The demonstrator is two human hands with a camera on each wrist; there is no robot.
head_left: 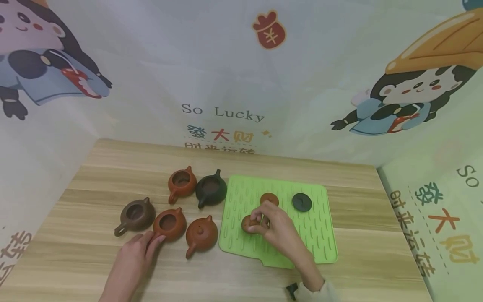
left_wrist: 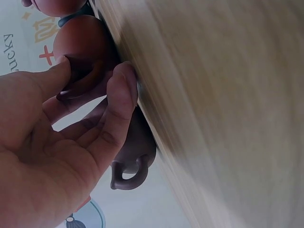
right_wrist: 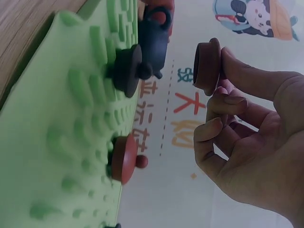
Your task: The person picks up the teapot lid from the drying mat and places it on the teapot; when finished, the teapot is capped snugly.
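My left hand [head_left: 132, 256] is at the handle of a reddish-brown teapot [head_left: 170, 225] with an open top. In the left wrist view, its thumb and fingers pinch around the handle of that teapot [left_wrist: 85, 40]. Over the green mat, my right hand [head_left: 279, 228] holds a small brown teapot lid [head_left: 247, 225] by its top. The right wrist view shows the lid [right_wrist: 207, 66] raised off the mat, underside facing away from the palm. A red-brown lid [head_left: 269, 199] and a black lid [head_left: 302, 202] lie on the mat, knobs up.
A green ridged mat [head_left: 320, 243] lies on the wooden table [head_left: 362, 218]. Left of it stand a lidded red teapot [head_left: 202, 237], an open black teapot [head_left: 211, 189], an open orange-red teapot [head_left: 182, 184] and an open grey-brown teapot [head_left: 137, 214]. Printed cloth [head_left: 226, 75] hangs behind.
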